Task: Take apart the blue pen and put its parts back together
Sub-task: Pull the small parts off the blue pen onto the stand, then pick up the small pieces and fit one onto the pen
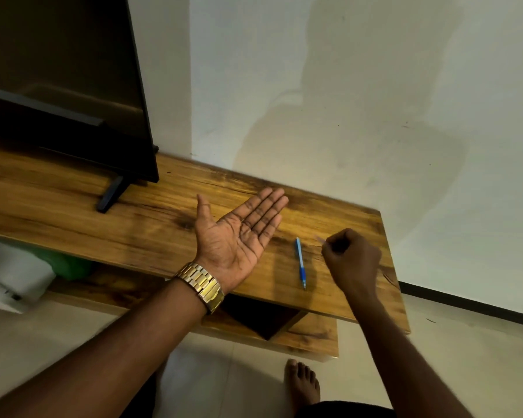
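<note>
From the head view, I see the pen lying whole on the tabletop, between my hands and touching neither. My left hand is spread flat, palm up, holding nothing. My right hand is clenched just beside the pen; whether it holds something I cannot tell. I think I should pick it up by the barrel and unscrew slowly. The pen is slim and blue, with a darker grip near the tip.

Gold metal link watch on the left wrist; arms bare, foot unshod
</note>
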